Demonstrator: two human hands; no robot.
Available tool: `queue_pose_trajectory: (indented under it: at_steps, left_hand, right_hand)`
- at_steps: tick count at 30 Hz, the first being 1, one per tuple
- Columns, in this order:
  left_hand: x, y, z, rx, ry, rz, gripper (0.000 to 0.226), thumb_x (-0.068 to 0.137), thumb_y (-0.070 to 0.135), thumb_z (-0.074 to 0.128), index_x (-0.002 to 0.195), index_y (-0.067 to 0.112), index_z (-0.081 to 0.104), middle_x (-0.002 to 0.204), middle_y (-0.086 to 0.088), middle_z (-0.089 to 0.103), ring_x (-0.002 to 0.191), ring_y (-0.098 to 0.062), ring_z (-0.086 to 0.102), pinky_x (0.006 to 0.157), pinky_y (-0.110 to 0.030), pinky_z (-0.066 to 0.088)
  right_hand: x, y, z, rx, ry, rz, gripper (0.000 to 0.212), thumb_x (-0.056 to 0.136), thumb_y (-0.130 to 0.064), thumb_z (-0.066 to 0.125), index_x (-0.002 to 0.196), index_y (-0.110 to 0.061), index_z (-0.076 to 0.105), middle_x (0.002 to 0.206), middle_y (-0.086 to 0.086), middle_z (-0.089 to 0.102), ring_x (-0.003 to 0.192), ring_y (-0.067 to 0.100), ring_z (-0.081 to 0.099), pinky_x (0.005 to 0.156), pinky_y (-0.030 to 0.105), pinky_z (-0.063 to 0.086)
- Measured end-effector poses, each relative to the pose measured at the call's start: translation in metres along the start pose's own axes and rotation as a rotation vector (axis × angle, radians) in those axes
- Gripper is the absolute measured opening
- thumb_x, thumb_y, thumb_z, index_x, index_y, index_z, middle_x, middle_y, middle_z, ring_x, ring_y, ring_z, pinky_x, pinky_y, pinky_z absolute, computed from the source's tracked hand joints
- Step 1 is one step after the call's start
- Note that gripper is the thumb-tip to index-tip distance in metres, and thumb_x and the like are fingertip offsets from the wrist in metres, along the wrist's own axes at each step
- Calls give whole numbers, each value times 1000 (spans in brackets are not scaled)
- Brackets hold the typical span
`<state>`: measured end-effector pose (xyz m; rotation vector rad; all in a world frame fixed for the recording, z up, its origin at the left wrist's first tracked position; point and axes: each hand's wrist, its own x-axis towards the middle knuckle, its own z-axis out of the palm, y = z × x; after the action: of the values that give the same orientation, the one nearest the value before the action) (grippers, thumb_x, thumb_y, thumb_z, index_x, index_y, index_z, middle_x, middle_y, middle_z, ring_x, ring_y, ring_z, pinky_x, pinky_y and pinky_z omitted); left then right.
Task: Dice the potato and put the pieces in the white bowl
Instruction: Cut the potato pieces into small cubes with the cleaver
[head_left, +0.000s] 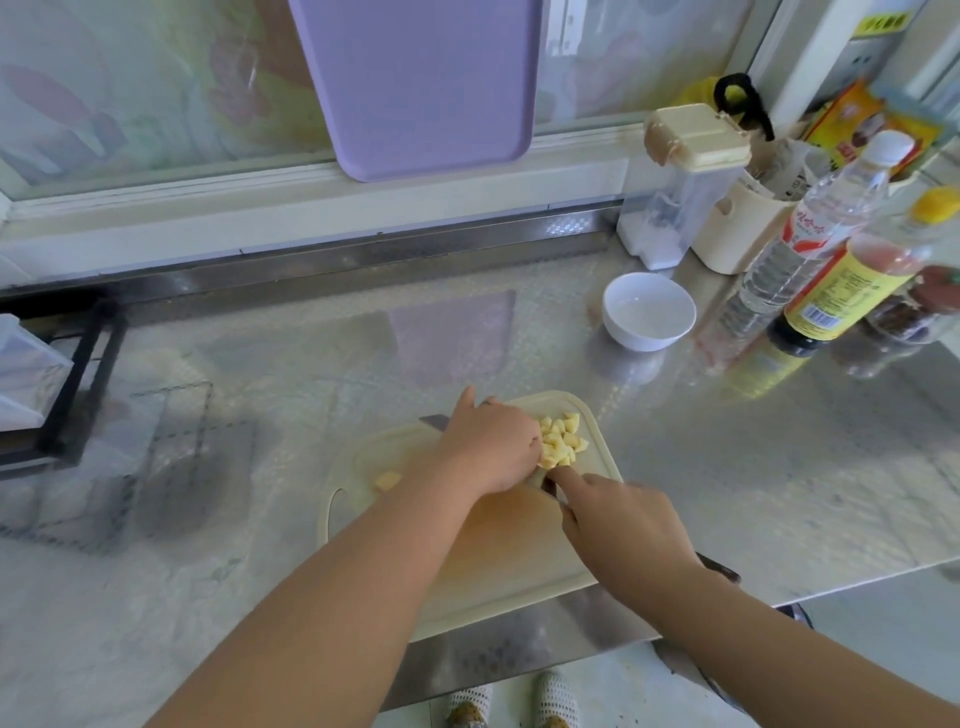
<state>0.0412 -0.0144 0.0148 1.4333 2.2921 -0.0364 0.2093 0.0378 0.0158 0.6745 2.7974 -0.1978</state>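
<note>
A pile of pale yellow diced potato pieces (561, 441) lies at the far right of a cream cutting board (498, 561). My left hand (493, 447) arches over the knife blade, its fingers curled onto the left side of the pile. The knife (434, 422) shows only its grey tip left of that hand and its dark handle end by my right wrist. My right hand (623, 525) grips the handle, forefinger stretched along the blade's spine. One stray potato piece (387, 480) lies on the board's left part. The white bowl (648, 310) stands behind and to the right of the board.
Sauce and vinegar bottles (831, 291), a cream utensil holder (737, 234) and a clear dispenser (670, 208) crowd the back right. A purple tray (415, 88) leans on the window. A black rack (78, 374) stands at the left. The counter's front edge runs just under the board.
</note>
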Motion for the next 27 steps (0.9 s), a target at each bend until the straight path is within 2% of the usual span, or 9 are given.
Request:
queue_pose_trajectory:
  at_steps: [2,4,6,10,12,14,17,22,27]
  left_hand:
    - [-2,4,-5,-75,53,0,39,98,24,34,97,30,73,114,5,68,122,-22,50,119,-50,10]
    - [-10,0,-12,-229,225,15,35,98,20,39,103,31,72,115,8,68,114,-15,57,116,-45,25]
    - [-23,-12,-18,-393,470,-21,31,96,12,46,110,26,70,113,9,68,104,-9,61,104,-35,42]
    - [-54,-49,-5,-585,813,-241,23,91,6,54,105,20,67,104,6,67,89,-9,61,81,-23,47]
    - [-66,-60,12,-608,750,-328,16,92,11,58,102,22,65,100,9,66,87,-8,61,79,-28,51]
    - [-74,-62,30,-581,552,-325,15,91,22,62,104,26,66,102,13,67,92,-6,63,84,-29,53]
    - [-76,-55,49,-342,360,-272,29,86,48,61,109,32,67,106,15,67,96,-10,63,97,-35,46]
    - [-71,-51,63,-245,338,-329,31,82,59,55,102,38,67,94,16,69,93,-8,62,107,-41,33]
    - [-70,-50,65,-250,375,-334,27,83,56,58,100,38,69,93,18,71,96,-6,63,109,-42,31]
  right_hand:
    - [2,2,0,6,-1,4,24,103,-22,42,125,-30,44,81,-7,56,66,20,58,50,29,31]
    - [3,2,-1,54,-8,10,25,104,-23,40,127,-31,44,82,-7,57,70,21,61,52,31,38]
    - [4,1,-2,179,-26,26,27,104,-28,36,130,-33,45,82,-9,58,73,20,62,58,33,46]
    - [8,-9,-3,426,-51,94,20,104,-34,35,112,-28,52,74,-7,57,64,16,57,61,39,53]
    - [11,-17,-4,503,-61,106,18,104,-31,36,97,-25,51,74,-3,58,63,16,56,59,38,49]
    - [12,-26,-4,522,-76,92,19,104,-28,36,90,-24,48,75,-1,57,63,15,54,58,34,44]
    - [14,-34,-1,486,-87,83,19,104,-28,36,90,-23,48,77,-1,58,67,15,56,63,36,49]
    - [10,-40,2,447,-95,73,14,104,-26,35,94,-25,45,75,-3,55,66,14,55,55,30,41]
    - [9,-46,1,407,-118,70,18,104,-26,35,113,-23,50,85,1,62,75,21,62,68,40,54]
